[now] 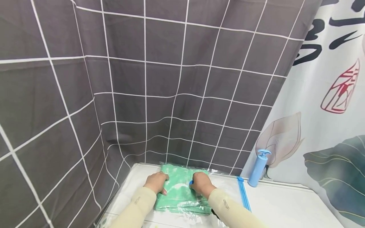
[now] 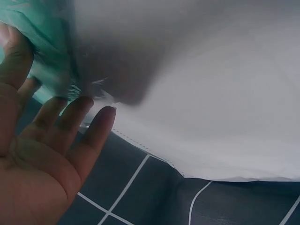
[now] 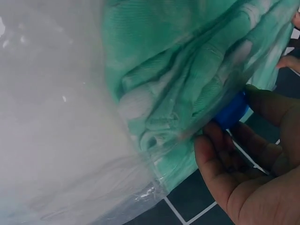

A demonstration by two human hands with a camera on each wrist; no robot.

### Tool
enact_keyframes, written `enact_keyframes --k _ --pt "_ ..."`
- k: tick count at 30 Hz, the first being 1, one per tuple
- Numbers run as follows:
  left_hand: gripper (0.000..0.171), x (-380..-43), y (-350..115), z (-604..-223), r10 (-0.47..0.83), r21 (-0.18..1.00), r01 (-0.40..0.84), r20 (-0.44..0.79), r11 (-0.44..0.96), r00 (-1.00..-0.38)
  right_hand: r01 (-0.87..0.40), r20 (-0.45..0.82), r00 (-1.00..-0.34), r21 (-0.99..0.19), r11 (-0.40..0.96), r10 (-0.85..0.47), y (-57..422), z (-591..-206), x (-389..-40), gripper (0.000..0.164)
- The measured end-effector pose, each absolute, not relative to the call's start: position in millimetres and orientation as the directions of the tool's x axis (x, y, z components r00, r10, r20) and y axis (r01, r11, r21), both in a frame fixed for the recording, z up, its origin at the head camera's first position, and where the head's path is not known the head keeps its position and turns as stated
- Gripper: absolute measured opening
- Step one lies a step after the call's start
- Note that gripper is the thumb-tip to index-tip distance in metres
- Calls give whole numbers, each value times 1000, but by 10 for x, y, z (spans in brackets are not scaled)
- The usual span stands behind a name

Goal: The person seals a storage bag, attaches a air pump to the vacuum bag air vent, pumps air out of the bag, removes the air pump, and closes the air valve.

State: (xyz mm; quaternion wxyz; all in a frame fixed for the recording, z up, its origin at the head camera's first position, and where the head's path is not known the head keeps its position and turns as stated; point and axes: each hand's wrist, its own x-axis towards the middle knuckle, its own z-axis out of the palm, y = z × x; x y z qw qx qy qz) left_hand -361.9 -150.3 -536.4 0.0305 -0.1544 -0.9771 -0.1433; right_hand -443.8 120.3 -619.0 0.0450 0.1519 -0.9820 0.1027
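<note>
A clear plastic storage bag [image 1: 226, 183] lies flat on the white surface, with folded green-and-white clothing [image 1: 175, 202] inside. My right hand [image 1: 201, 183] pinches a round blue cap [image 3: 232, 111] on the bag between thumb and fingers. In the head view only a sliver of that cap shows beside the fingers. My left hand [image 1: 156, 182] rests at the left edge of the bag, thumb and fingers spread. From the left wrist, the fingers [image 2: 96, 136] look nearly straight against the plastic. Through the film, folds of the clothing show in the right wrist view.
A blue hand pump [image 1: 258, 169] stands upright at the back right of the white table [image 1: 282, 202]. A blue zip strip [image 1: 244, 194] runs along the bag's right end. A dark gridded curtain [image 1: 171, 95] hangs behind and to the left; a printed cloth [image 1: 319, 126] hangs at right.
</note>
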Motion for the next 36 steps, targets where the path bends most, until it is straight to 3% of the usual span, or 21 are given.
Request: enact_keyframes --k 4,7,12,19,29,36 --pt "80 -3692 -1494 -5380 271 260 281 73 924 -960 -352 192 -926 -125 928 -325 1207 -6236 -4490 40" --pt "82 -3881 -1529 -5601 279 248 290 82 924 -957 -380 240 -902 -51 924 -358 1202 -6259 -4519 44" --pt "86 -4154 -1575 -5877 310 203 326 109 923 -945 -383 222 -900 4 924 -375 1190 -6208 -4493 34" --pt "84 -4272 -1578 -5960 344 165 366 146 916 -928 -476 282 -829 98 874 -483 1235 -6195 -4516 27" --pt "73 -3707 -1431 -5236 279 256 292 85 921 -956 -574 264 -788 12 819 -557 1280 -6007 -4385 24" --pt "70 -3657 -1417 -5255 272 239 284 82 928 -959 -555 223 -810 7 832 -542 1316 -6271 -4546 29"
